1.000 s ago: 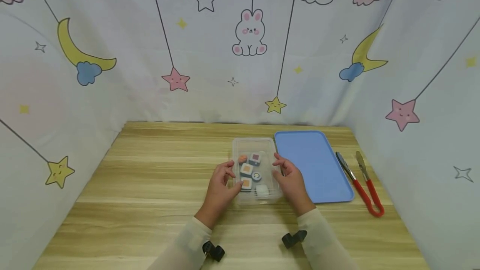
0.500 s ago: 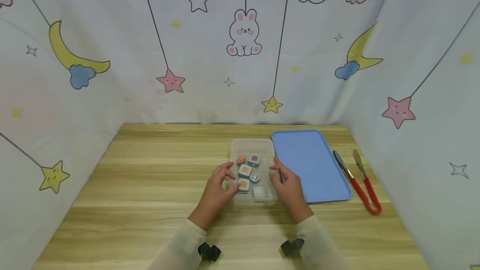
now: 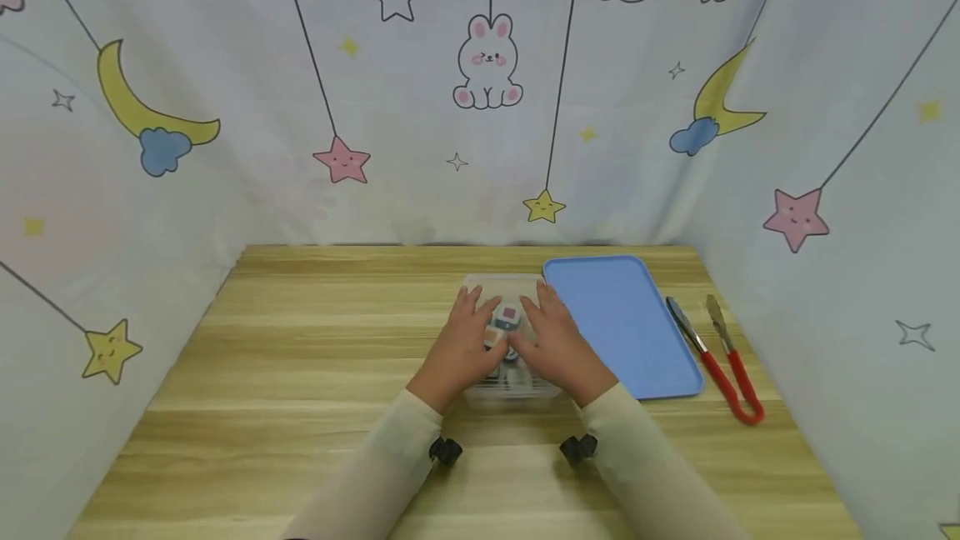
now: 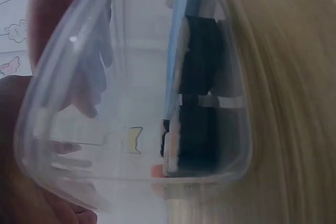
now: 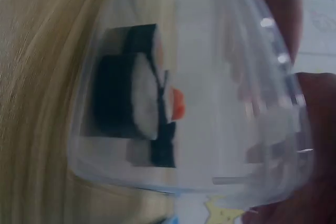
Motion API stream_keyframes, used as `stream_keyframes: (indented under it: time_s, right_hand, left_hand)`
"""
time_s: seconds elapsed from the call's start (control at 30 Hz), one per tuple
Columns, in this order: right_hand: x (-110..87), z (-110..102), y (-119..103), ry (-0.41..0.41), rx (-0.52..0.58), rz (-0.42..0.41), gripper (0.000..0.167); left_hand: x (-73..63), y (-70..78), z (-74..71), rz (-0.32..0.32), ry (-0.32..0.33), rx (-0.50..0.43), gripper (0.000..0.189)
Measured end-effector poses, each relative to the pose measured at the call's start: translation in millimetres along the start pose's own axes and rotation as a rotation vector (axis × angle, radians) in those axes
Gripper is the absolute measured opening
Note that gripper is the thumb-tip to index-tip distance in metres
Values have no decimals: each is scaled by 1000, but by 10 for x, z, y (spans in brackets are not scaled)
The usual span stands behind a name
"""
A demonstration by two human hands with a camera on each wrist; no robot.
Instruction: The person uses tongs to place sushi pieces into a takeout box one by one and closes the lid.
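A clear plastic food box [image 3: 513, 397] stands on the wooden table, with several sushi pieces [image 3: 509, 315] inside. My left hand [image 3: 459, 352] lies over the left half of its top, fingers spread and pointing forward. Over the right half rests my right hand [image 3: 564, 350], also spread, the two thumbs close together at the middle. Between and beneath the hands part of the sushi is hidden. The left wrist view looks through the box wall at dark-wrapped sushi rolls [image 4: 198, 140]. Through the other side, the right wrist view has a thick sushi roll [image 5: 118, 95].
Right of the box lies a blue tray [image 3: 622, 332], its left edge close beside it. Farther right are metal tongs with red handles [image 3: 738, 382], spread apart. Fabric with cartoon prints [image 3: 405, 107] walls off the table [image 3: 315, 340] at the back and sides.
Both hands have moved from the box's left and right sides up onto its top, coming closer together with fingers reaching forward. The box, tray and tongs stay in place.
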State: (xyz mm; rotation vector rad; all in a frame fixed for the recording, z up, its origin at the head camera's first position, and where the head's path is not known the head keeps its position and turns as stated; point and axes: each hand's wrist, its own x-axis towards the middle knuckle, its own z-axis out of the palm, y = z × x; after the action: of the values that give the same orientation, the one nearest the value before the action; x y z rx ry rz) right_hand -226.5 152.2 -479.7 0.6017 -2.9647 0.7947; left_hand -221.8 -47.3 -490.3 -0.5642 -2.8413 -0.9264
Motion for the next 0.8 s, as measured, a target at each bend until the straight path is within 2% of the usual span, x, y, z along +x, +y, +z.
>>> stream_keyframes:
  time_s: [0.07,0.13,0.27,0.47,0.63,0.8]
  right_hand:
    - [42,59,13,-80,-35,34,71]
    - [60,110,38,-113,-37,58,72]
    - [59,155,86,-70,52,64,74]
    - [44,181,136,-32,165,56,77]
    - [30,211,162,12,245,78,77]
    - [-3,150,176,63,368,99,77]
  left_hand:
    - [50,-20,53,-26,-71,76,67]
    - [78,-42,91,-42,-111,121,69]
    - [104,-62,112,-37,-127,153,70]
    - [117,-80,124,-44,-132,150,72]
    - [99,-110,162,-68,-95,52,67]
    - [32,-148,125,-83,10,-191,65]
